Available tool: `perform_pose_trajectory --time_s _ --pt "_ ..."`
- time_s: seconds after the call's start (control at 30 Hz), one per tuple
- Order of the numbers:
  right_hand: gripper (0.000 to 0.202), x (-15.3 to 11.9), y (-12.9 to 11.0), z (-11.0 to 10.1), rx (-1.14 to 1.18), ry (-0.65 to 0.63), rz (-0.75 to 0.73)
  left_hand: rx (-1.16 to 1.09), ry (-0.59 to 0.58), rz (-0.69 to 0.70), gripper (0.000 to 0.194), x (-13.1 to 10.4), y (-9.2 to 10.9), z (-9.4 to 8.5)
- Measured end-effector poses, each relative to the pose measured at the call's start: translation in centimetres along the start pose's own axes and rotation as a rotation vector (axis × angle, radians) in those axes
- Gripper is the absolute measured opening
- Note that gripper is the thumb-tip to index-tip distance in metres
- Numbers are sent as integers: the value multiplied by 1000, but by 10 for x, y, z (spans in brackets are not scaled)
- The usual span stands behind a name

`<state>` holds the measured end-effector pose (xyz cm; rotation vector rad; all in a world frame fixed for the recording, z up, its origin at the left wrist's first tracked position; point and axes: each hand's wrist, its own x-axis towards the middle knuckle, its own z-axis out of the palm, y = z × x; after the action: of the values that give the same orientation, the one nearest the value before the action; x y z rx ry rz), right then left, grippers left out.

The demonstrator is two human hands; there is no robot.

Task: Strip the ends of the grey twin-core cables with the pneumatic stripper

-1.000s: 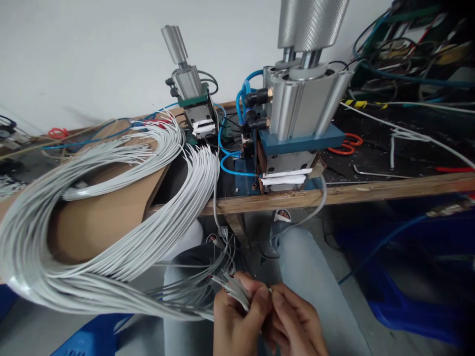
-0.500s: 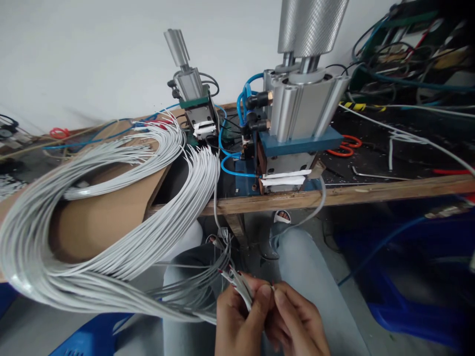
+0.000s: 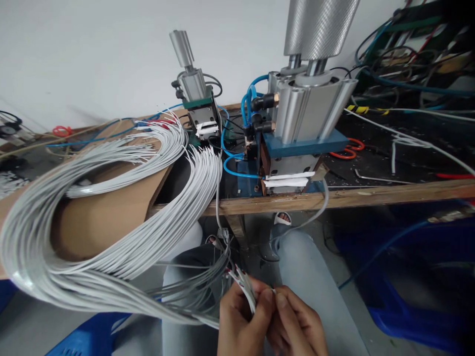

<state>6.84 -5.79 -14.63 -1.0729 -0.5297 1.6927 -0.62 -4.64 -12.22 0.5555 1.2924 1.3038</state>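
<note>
Over my lap, my left hand (image 3: 243, 319) is closed around several white cables (image 3: 246, 288), whose ends with dark red tips stick out above the fingers. My right hand (image 3: 299, 324) pinches right against the left thumb and forefinger. A small pale cable end (image 3: 273, 291) just shows between the two pinches; most of it is hidden by my fingers. From my left hand the cables run left into a big looped bundle of white cables (image 3: 163, 237), which lies partly on the bench and hangs over its front edge.
Behind the bench edge (image 3: 371, 194) stands a metal pneumatic press (image 3: 306, 111), with a smaller one (image 3: 193, 84) farther left. A second cable coil (image 3: 122, 180) rests on cardboard (image 3: 111, 222). Red-handled scissors (image 3: 349, 148) and a hex key (image 3: 382, 177) lie right. Blue plastic stools (image 3: 411, 316) are below.
The view has shifted slightly, so the bench and presses sit a little farther right. My hands keep their pinch at the cable end, fingers barely moved.
</note>
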Motion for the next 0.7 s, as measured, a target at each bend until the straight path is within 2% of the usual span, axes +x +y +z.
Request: perform_pose_trajectory --time_s 0.13,0.3,0.43,0.63,0.7 --pt "51 0 -1 0 13 -31 48 11 -48 -25 46 1 -4 -4" --pt "52 1 -2 -2 15 -51 90 22 -10 -7 46 -1 6 -1" --pt "53 3 -2 -6 21 -65 133 -11 -50 -112 46 -3 17 6" --pt "51 6 0 -16 -16 -132 138 25 -130 -191 37 0 18 10" --pt "46 6 -3 -22 -129 -110 43 41 -169 -170 35 4 18 8"
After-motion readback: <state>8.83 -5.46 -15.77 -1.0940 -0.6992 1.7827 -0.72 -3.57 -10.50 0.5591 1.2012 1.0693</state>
